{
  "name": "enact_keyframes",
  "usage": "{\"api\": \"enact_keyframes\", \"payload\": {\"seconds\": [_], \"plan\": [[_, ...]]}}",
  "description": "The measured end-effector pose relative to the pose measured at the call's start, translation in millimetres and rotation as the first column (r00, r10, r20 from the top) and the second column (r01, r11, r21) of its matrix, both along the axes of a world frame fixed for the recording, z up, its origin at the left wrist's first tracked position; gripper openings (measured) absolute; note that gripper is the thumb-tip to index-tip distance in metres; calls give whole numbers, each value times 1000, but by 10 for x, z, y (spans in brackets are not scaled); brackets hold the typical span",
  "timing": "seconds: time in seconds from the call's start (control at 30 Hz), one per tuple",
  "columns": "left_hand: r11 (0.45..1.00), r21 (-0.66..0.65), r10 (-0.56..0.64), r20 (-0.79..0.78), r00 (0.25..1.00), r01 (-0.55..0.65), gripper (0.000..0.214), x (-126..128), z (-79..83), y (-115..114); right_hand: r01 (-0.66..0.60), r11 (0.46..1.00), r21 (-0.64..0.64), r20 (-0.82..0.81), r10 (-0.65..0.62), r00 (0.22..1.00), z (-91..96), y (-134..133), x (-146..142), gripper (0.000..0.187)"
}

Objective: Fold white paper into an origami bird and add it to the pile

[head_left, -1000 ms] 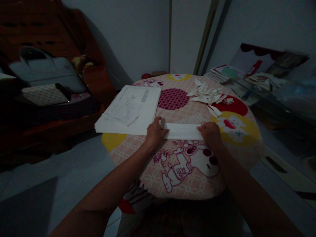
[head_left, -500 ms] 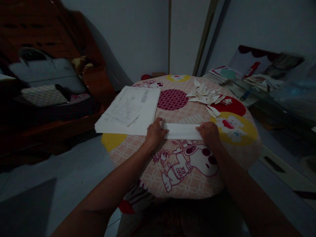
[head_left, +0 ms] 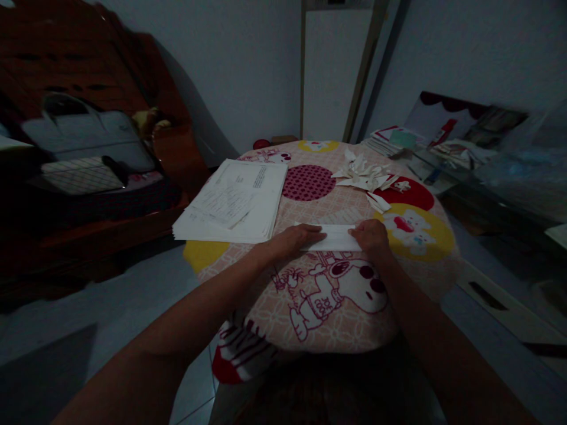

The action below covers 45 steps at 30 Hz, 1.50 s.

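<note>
A white folded strip of paper (head_left: 337, 238) lies crosswise near the front of the round table (head_left: 341, 330). My right hand (head_left: 371, 237) is closed on its right end, with the thumb on top. Toward its left part, my left hand (head_left: 305, 238) reaches over the paper, fingers and thumb pinched along it and pointing right; the left end is partly hidden under this hand. Left of my hands sits a stack of printed sheets (head_left: 266, 200), with smaller handwritten slips (head_left: 221, 202) on top. Beyond my right hand is a heap of folded paper pieces (head_left: 361, 172).
A patterned cloth with cartoon figures covers the table. On the left, a wooden bench (head_left: 170, 159) holds a pale handbag (head_left: 84, 136) and a quilted purse (head_left: 80, 176). A glass table (head_left: 465, 186) with papers and plastic bags stands at right.
My left hand has slid right along the paper strip from its left end, its fingers now stretched farther over it. My right hand stays at the right end. The view has shifted slightly.
</note>
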State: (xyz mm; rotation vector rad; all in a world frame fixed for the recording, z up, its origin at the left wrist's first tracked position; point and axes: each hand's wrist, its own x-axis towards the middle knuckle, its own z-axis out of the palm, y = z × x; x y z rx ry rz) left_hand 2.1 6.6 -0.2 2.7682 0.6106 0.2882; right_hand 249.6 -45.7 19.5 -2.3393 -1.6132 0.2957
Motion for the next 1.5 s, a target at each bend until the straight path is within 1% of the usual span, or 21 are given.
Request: {"api": "enact_keyframes", "payload": {"seconds": [0.07,0.1,0.13,0.23,0.33,0.47,0.57,0.63,0.67,0.7,0.73,0.77,0.8,0.9,0.97,1.03,1.13,1.2,1.3,1.4,1.5], "plan": [[999,8,-44,-52,998,45,66,8,42,24,10,1000,-16,0,-10,1000,20,6,1,21],[999,19,-46,-75,996,48,63,18,61,15,12,1000,-24,2,-12,1000,29,6,-1,21],[999,35,-36,-97,995,39,61,33,76,-9,15,999,-30,7,-15,1000,36,5,-3,21],[995,90,59,-147,987,-46,52,88,98,-143,31,999,-37,29,-30,999,28,6,-9,22],[988,136,92,-160,983,-71,49,123,109,-285,45,999,-31,56,-43,998,-24,26,7,22],[979,205,53,-195,979,-12,47,124,121,-374,27,999,20,106,-29,994,-44,25,37,23],[968,251,42,-212,976,13,49,117,98,-384,10,994,110,144,-26,989,45,-51,-21,21],[964,266,44,-214,976,15,51,114,67,-380,-62,976,209,155,30,987,112,-117,-115,20],[963,268,43,-211,977,16,52,112,49,-377,-154,950,270,122,125,985,131,-143,-168,19],[964,266,40,-203,978,16,53,109,30,-373,-242,925,293,55,236,970,136,-161,-218,17],[965,261,37,-190,981,14,54,105,12,-369,-303,909,285,-25,323,946,125,-170,-258,15],[967,253,35,-174,984,10,54,100,-6,-365,-347,903,252,-108,383,918,100,-171,-283,13],[970,245,34,-155,987,5,54,94,-22,-360,-354,913,201,-186,390,902,65,-166,-289,13],[976,216,20,-115,993,5,56,75,-53,-351,-252,964,81,-380,264,887,-43,-141,-219,15],[981,194,9,-113,994,13,59,64,-55,-352,-237,971,35,-464,226,857,-72,-136,-158,15],[985,175,9,-120,993,12,62,57,-48,-358,-265,964,23,-449,247,859,-57,-144,-144,11],[987,160,22,-126,992,-2,64,54,-37,-369,-298,954,7,-299,287,910,5,-164,-229,4],[987,160,28,-129,991,-7,65,53,-40,-372,-290,957,-23,-202,280,939,45,-172,-311,4],[986,168,18,-132,991,4,66,51,-56,-367,-272,959,-85,-131,260,957,87,-179,-368,2],[983,182,8,-133,991,16,66,51,-69,-359,-272,957,-99,-111,261,959,111,-209,-285,3],[982,191,12,-135,991,14,66,55,-64,-358,-260,961,-93,-102,251,963,131,-276,-93,4]]}}
